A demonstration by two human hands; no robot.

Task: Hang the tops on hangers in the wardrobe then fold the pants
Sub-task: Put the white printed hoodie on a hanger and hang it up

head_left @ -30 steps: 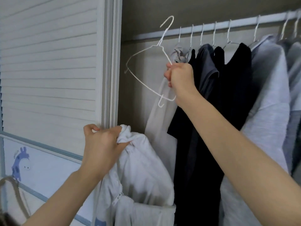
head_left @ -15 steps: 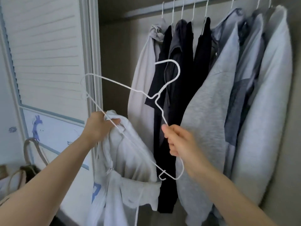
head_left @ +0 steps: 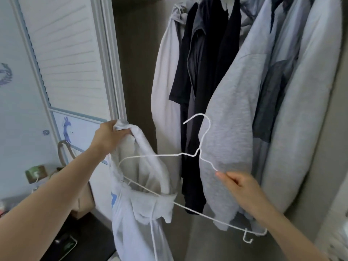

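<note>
The hanger [head_left: 190,155] has been lowered, and one end is now pushed into the neck of the white top [head_left: 143,185]. The hanger is pinched by the right hand [head_left: 239,187]. The top is gripped by the left hand [head_left: 109,136], beside the white door [head_left: 75,53]. Hung clothes [head_left: 235,91] fill the wardrobe behind. Open room is left between door and clothes.

I'm at home in a bedroom: an open wardrobe [head_left: 143,72] hung with grey and black tops [head_left: 231,95], and a white louvred door [head_left: 71,53] on my left.
</note>
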